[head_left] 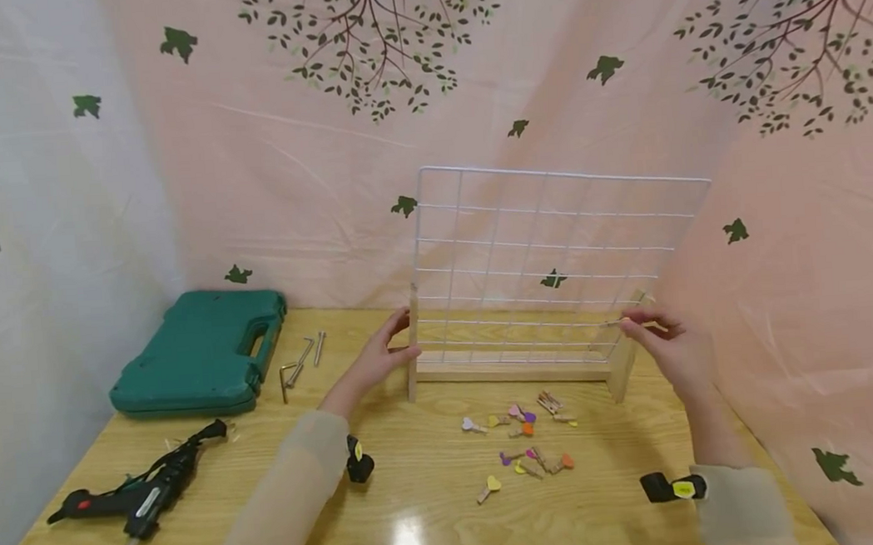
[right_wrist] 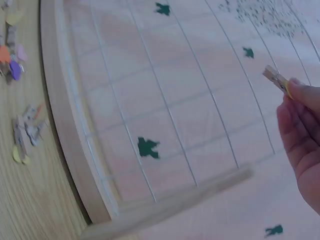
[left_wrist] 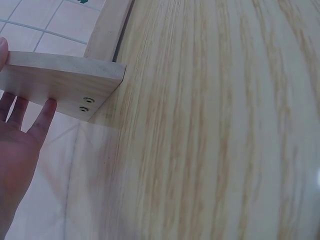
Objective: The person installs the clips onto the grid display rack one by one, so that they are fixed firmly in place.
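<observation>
A white wire grid (head_left: 540, 249) stands upright in a wooden base (head_left: 518, 372) with a wooden board at each end. My left hand (head_left: 378, 359) holds the left end board (left_wrist: 65, 82), thumb at its front edge and fingertips against the outer face, where two screw heads show. At the grid's right side, my right hand (head_left: 666, 346) pinches a small wooden clothespin (right_wrist: 276, 80) between thumb and fingers. A bit of yellow shows on the clothespin by the fingertips. Its free end points toward the wires; whether it touches one cannot be made out.
Several small clothespins with coloured hearts (head_left: 523, 413) lie scattered on the table (head_left: 390, 492) before the stand. To the left are a green case (head_left: 194, 354), loose bolts and hex keys (head_left: 297, 373), and a black glue gun (head_left: 153, 494). A printed cloth (head_left: 312, 197) hangs behind.
</observation>
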`<state>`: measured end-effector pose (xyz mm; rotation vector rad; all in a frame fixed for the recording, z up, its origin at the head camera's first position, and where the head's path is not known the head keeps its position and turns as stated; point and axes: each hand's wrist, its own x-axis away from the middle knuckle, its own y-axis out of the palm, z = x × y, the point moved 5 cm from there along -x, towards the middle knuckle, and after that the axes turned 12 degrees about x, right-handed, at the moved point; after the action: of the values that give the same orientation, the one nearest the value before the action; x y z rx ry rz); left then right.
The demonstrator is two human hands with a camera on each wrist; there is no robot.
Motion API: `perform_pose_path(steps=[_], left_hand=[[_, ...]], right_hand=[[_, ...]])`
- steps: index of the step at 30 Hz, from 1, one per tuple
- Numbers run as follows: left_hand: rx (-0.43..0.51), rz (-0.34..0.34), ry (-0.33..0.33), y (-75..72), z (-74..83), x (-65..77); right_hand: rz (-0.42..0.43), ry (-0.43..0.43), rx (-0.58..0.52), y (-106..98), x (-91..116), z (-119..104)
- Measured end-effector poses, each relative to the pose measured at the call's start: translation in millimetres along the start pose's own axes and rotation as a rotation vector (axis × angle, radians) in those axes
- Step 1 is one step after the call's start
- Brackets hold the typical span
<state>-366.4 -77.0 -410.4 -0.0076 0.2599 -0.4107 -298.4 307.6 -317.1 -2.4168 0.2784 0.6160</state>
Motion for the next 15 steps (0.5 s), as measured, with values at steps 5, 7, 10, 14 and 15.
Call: perform_pose_path(steps=[5,7,10,14,15], left_hand=[[0.011,-0.006,0.006,0.1,-0.6,-2.8],[0.011,-0.011,0.003,0.4,-0.3,-3.2],[0.010,-0.018,-0.002,1.0,-0.1,-3.4],[0.012,-0.015,-0.008,0.6,-1.8,-3.7],[0.014,-0.014,-0.008,0.2,-2.6,-3.8]], right_hand=[[0.328,0.141,-0.165,-40.9,-3.1,23.2],[0.427,0.160,-0.238,-49.8,-5.4,32.6],[0.546,0.191,-0.283,-56.7,-8.5,46.0],[0.648,0.235,-0.220,-56.8,-13.7,60.0],[0.658,0.240,-0.199,-55.8,-15.5,62.5]])
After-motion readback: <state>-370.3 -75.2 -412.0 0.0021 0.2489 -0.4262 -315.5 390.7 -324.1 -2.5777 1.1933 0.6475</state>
